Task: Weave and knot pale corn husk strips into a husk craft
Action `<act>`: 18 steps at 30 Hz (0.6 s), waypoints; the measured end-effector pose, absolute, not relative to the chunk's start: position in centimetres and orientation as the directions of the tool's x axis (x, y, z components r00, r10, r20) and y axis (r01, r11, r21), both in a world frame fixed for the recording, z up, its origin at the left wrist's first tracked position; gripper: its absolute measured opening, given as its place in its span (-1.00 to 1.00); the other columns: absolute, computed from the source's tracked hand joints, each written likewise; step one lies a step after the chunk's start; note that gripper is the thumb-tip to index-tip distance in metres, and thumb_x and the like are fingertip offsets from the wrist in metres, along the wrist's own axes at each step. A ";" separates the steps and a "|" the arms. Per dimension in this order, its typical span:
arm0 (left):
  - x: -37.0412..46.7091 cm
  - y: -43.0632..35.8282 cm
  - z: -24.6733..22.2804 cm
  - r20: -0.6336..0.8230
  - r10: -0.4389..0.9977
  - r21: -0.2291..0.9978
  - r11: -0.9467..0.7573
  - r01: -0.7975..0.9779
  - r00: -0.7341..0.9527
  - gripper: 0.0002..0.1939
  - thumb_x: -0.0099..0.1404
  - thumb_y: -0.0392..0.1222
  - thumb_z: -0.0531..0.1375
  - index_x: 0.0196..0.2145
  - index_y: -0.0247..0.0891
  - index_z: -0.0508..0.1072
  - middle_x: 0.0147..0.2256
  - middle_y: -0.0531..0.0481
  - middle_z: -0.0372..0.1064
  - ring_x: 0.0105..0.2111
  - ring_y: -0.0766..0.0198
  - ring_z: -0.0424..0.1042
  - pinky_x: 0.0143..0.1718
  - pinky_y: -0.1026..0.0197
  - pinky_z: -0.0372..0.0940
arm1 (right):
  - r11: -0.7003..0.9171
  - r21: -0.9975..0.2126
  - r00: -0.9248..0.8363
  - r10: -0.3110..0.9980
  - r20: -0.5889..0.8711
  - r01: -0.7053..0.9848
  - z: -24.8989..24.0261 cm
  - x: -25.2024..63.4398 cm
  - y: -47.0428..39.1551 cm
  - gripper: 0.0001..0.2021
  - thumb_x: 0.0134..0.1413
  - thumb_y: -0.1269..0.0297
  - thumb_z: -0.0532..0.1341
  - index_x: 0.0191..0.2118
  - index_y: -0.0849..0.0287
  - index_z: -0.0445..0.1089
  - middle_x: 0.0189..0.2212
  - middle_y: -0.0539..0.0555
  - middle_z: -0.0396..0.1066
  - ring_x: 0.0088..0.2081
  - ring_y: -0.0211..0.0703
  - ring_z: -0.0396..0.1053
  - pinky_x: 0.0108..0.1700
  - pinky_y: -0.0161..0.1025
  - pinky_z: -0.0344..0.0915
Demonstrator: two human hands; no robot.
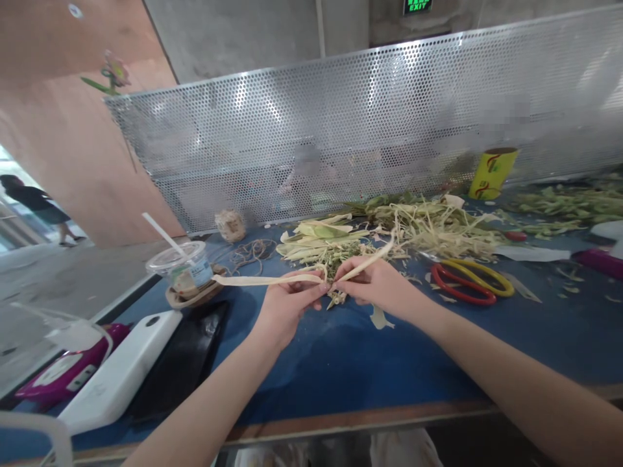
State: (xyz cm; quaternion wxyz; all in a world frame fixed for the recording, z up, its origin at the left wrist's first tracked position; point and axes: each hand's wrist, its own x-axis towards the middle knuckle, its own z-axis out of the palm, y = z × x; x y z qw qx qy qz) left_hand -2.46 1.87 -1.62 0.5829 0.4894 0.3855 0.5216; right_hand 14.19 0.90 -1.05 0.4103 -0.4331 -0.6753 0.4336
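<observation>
- Blue-topped bench (370, 363) w/ wooden front edge, perforated metal screen (389, 123) behind; view looks down over both forearms.
- Near left: white slab-like device (121, 370) lying on a black tray (185, 357), magenta gadget (63, 373) beside it at bench corner.
- Mid bench: left hand (285, 305) & right hand (377, 285) meet just above the surface, fingertips almost touching.
- Both hands closed in a pinch on one pale leaf strip (263, 280); left thumb + fingers clamp it at centre, right fingers grip next to them.
- Strip's long axis runs roughly left–right: one tail points left toward the plastic cup (182, 267), other end (374, 256) rises up-right past the right hand.
- Judgement: to work the strip well, keep it flat & taut betw. pinches, untwisted, grips close together; pull along the grain so it doesn't split.
- Small scrap (378, 319) on bench below right wrist.
- Right of hands: red/yellow scissors (470, 282), lying flat, untouched.
- Farther: heap of husks & shreds (389, 233), twine coil (253, 250), yellow cup (492, 172) by screen.
</observation>
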 end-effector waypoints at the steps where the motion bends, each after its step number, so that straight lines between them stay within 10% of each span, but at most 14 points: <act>1: -2.5 1.8 -1.6 0.074 0.984 0.975 -0.037 -0.218 0.164 -0.78 -0.23 -0.32 0.37 -0.51 -0.36 0.50 -0.55 0.06 0.41 -0.67 0.50 0.26 -0.65 0.40 0.18 | 0.238 -0.932 -0.275 0.948 0.161 0.274 -1.1 14.3 0.9 -0.80 -0.09 0.15 0.18 -0.44 0.20 0.28 -0.66 -0.08 0.20 -0.66 -0.39 0.14 -0.64 -0.41 0.06; 7: -2.4 1.7 -1.6 0.156 0.970 0.985 -0.137 -0.109 0.189 -0.78 -0.22 -0.31 0.36 -0.53 -0.37 0.45 -0.61 0.08 0.38 -0.72 0.46 0.24 -0.66 0.34 0.19 | 0.310 -0.754 -0.211 0.950 0.229 0.579 -1.2 14.4 0.6 -0.65 -0.04 0.05 0.11 -0.64 0.21 0.21 -0.76 -0.08 0.14 -0.72 -0.39 0.12 -0.62 -0.38 0.06; 14: -2.7 2.1 -1.6 0.092 0.974 0.993 -0.075 -0.087 0.208 -0.77 -0.23 -0.25 0.36 -0.55 -0.40 0.47 -0.61 0.03 0.37 -0.70 0.46 0.21 -0.72 0.39 0.11 | 0.244 -0.963 -0.429 0.887 0.174 0.113 -0.8 14.3 0.4 -0.89 0.06 0.29 0.04 -0.25 0.14 0.15 -0.49 -0.02 0.37 -0.55 -0.32 0.33 -0.51 -0.35 0.28; 18: -2.6 2.0 -1.6 0.074 0.964 0.997 -0.063 -0.051 0.255 -0.83 -0.19 -0.25 0.33 -0.60 -0.41 0.47 -0.64 0.02 0.36 -0.70 0.45 0.22 -0.70 0.38 0.12 | 0.319 -0.938 -0.472 0.854 0.220 0.140 -0.9 14.3 0.4 -0.85 -0.06 0.40 0.14 -0.28 0.20 0.29 -0.47 0.01 0.38 -0.47 -0.30 0.34 -0.50 -0.38 0.25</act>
